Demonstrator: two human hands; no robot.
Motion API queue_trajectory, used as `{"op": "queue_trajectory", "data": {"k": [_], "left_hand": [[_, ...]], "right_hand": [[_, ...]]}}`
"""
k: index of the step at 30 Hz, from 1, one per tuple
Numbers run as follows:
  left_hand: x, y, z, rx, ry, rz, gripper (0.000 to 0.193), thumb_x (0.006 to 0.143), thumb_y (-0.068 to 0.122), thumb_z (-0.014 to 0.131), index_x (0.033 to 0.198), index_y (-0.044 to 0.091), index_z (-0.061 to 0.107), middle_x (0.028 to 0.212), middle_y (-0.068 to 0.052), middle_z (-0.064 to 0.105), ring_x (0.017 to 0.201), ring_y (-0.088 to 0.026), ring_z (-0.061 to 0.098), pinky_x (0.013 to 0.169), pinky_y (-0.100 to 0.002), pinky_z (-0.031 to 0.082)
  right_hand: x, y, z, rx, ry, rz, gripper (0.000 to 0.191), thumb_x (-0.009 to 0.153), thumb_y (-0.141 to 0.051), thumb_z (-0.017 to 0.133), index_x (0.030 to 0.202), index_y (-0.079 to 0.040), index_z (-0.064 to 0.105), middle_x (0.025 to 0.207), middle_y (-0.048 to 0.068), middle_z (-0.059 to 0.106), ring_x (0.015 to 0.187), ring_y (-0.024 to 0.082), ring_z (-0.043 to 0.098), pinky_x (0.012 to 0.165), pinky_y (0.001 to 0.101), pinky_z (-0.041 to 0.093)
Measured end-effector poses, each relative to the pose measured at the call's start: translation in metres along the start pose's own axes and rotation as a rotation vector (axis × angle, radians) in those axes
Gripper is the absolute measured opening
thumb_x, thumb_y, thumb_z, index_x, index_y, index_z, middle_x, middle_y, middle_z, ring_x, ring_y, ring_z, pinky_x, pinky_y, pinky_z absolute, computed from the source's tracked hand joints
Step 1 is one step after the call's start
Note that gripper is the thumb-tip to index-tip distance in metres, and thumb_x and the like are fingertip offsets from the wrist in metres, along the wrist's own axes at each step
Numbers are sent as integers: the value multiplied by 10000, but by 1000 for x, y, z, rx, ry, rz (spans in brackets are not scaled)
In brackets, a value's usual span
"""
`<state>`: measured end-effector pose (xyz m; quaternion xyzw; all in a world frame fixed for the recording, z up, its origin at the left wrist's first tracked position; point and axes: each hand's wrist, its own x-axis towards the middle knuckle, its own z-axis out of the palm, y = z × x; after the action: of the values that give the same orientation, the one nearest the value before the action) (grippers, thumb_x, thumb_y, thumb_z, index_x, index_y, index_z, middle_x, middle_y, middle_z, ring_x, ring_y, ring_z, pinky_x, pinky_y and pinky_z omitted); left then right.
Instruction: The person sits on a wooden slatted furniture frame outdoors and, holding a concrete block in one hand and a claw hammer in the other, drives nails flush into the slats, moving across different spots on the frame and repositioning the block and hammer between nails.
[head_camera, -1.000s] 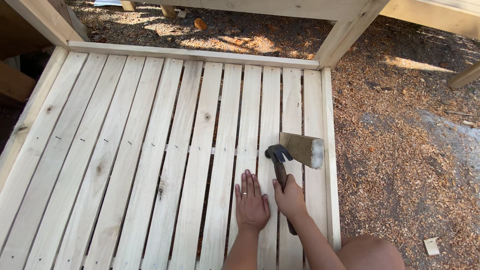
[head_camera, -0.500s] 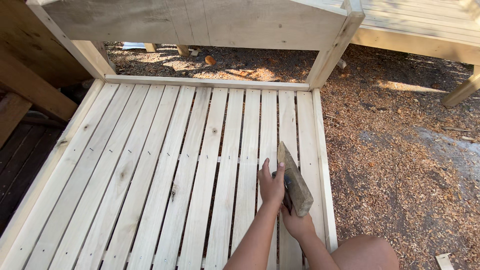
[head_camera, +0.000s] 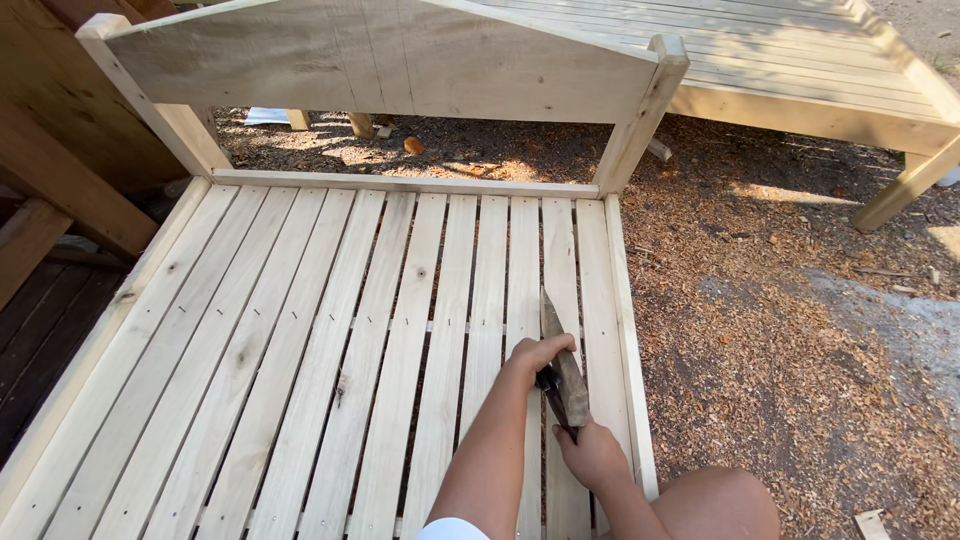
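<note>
A: Biggest thing?
B: Pale wood bed frame (head_camera: 300, 330), slatted, w/ headboard (head_camera: 380, 65) at the far end, standing on wood chips (head_camera: 790, 340). Second frame (head_camera: 800, 70) top right.
A: Hands?
B: Both near the frame's right side. Left hand (head_camera: 540, 353) curled on the upper edge of a weathered wood piece (head_camera: 562, 365), which stands on edge over the slats. Right hand (head_camera: 592, 455) closed around a dark handle (head_camera: 552, 385), prob a hammer, just below; head hidden behind the piece.
</note>
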<state>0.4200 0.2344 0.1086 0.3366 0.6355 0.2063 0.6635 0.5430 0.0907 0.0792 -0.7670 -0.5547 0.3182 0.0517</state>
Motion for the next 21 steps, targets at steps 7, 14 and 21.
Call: {"op": "queue_trajectory", "data": {"k": [7, 14, 21], "left_hand": [[1, 19, -49, -188, -67, 239, 587, 610, 386, 873, 1088, 92, 700, 1067, -60, 726, 960, -212, 715, 843, -429, 585], [-16, 14, -124, -313, -91, 152, 750, 767, 747, 626, 1131, 93, 583, 933, -67, 628, 777, -211, 647, 748, -452, 599], [-13, -31, -93, -356, -223, -75, 751, 743, 780, 607, 1011, 79, 573, 689, -38, 528, 523, -163, 521, 473, -315, 487]], "right_hand": [[-3, 5, -4, 105, 35, -2, 423, 934, -440, 625, 1084, -45, 610, 938, 243, 737, 956, 412, 721, 883, 502, 542], [4, 4, -3, 342, 26, 116, 356, 948, -393, 619, 1071, -60, 600, 755, 187, 703, 618, 324, 723, 602, 457, 585], [4, 4, -2, 433, 51, 139, 374, 963, -386, 629, 977, -15, 581, 640, 129, 625, 475, 239, 633, 451, 413, 530]]}}
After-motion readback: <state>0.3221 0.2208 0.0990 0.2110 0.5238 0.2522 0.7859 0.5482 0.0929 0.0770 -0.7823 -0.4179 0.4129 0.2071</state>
